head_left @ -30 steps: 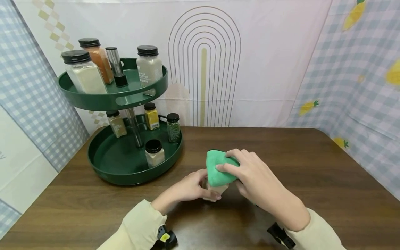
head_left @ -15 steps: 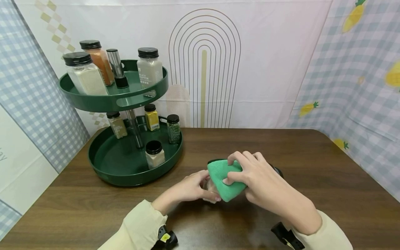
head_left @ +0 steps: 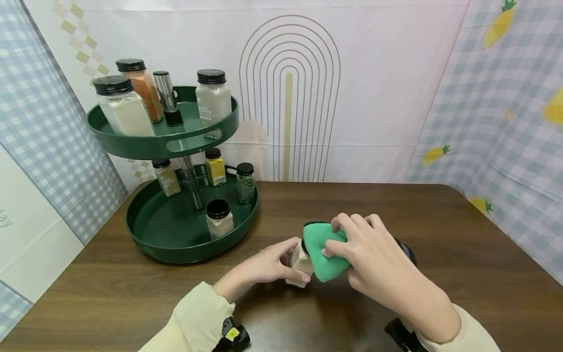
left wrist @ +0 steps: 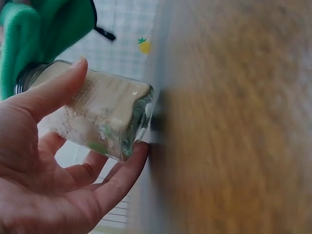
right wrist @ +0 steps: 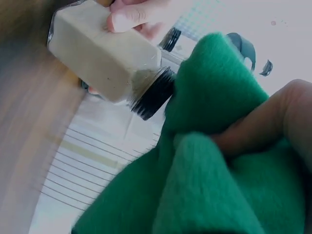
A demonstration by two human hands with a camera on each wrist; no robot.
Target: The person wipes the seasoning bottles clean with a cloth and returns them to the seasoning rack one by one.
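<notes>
My left hand [head_left: 272, 262] grips a glass spice jar [head_left: 301, 261] of pale powder by its sides, thumb across the near face. The jar leans over the table; its black lid [right wrist: 153, 95] shows in the right wrist view. A bunched green cloth [head_left: 323, 252] with a dark edge is pinched between the thumb and fingers of my right hand [head_left: 374, 259]. In the head view the cloth overlaps the jar's lid end. The left wrist view shows the jar [left wrist: 102, 107] with the cloth [left wrist: 24, 48] right at its lid.
A green two-tier round rack [head_left: 171, 252] stands at the left of the wooden table [head_left: 418, 220]. Its top tier bears large jars, including a black pepper jar [head_left: 212, 102], and a silver cylinder [head_left: 165, 95]. Several small jars, one yellow [head_left: 215, 168], stand on the lower tier.
My right hand has drawn the cloth down and to the right, so more of the jar's body and lid edge show. The left hand has stayed in place with the jar.
</notes>
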